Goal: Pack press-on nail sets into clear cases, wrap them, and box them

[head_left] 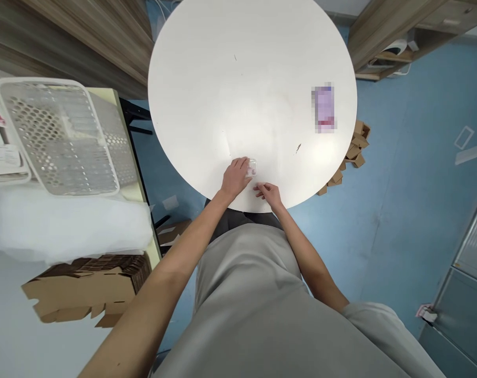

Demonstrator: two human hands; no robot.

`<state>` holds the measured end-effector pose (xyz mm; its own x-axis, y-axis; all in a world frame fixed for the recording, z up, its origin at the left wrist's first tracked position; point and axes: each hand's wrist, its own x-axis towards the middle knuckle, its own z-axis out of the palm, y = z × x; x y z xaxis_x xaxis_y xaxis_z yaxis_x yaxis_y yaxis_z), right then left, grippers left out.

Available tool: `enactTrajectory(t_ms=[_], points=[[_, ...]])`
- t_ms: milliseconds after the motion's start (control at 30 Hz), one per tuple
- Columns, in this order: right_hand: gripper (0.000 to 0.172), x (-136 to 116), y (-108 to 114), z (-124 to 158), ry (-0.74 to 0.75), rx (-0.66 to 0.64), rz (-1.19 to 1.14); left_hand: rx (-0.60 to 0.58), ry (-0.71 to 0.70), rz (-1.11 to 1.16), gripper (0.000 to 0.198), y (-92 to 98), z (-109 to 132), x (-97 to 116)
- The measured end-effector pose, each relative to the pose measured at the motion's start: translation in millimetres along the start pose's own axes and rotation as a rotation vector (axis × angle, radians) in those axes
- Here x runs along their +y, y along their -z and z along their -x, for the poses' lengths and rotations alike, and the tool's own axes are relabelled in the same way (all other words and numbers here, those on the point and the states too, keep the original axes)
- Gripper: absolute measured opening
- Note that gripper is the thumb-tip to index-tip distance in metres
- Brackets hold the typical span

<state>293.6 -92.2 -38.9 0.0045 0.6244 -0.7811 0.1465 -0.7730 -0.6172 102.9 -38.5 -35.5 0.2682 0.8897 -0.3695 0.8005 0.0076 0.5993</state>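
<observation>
Near the front edge of the round white table (207, 105), my left hand (235, 177) has its fingers closed on the left side of a small clear plastic case (252, 168). Something small and pinkish shows faintly inside the case; its details are too small to tell. My right hand (270, 194) is just to the right and closer to my body, apart from the case. Its thumb and index finger are pinched together, and whatever may be between them is too small to make out.
A purple pixelated patch (324, 107) lies on the table's right side. To the left, a white perforated basket (57, 136) and flattened cardboard boxes (84, 291) rest by a side table. Small cardboard boxes (354, 147) are on the floor at right.
</observation>
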Motion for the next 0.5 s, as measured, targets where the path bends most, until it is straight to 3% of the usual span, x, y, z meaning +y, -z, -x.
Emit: enactTrajectory(t_ms=[267,500], points=[[0.040,-6,33,-12,0.073,0.287,-0.061,0.026,0.011,-0.003,0.076,-12.3,1,-7],[0.043,-18,43,-12,0.229,0.339,0.272,0.013,0.001,-0.026,0.076,-15.6,0,-4]])
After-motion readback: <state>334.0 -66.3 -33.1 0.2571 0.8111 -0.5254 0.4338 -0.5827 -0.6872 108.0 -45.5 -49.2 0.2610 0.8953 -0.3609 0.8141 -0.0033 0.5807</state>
